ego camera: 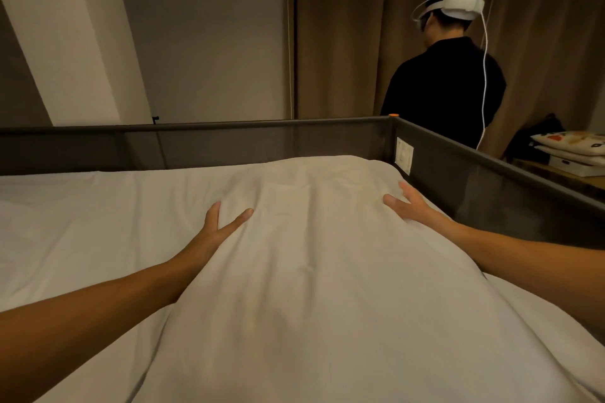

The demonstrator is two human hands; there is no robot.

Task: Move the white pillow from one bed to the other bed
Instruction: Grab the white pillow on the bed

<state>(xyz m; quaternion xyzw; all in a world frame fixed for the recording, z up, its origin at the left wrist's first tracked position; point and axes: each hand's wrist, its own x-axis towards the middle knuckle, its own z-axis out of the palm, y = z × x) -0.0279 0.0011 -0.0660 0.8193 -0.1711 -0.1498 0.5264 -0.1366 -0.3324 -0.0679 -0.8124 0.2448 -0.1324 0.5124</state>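
Head view: looked forward and down over a white-sheeted bed (65, 206) with a dark rail (491, 160) along its far and right sides.
Pillow: the white pillow (311, 255) lay lengthwise on this bed, its far end close to the right-hand corner of the rail, its near end running out of the bottom of the frame.
Left hand: the left hand (217, 227) pressed against the pillow's left flank, fingers spread and partly open, the thumb on top and the fingertips dented into the fabric; a light hold, not a closed fist.
Right hand: the right hand (407, 204) lay against the pillow's right flank, fingers fanned and fairly open; whether it gripped or only rested there could not be told.
Bystander: a person in a dark top (448, 85) stood beyond the rail, facing brown curtains (343, 42).
Second bed: none showed in this view.
Progress: uncertain. Either the pillow was just being taken up and the whole carry remained, or it was being set down on the destination bed and only the letting go was left; the single view did not settle which.
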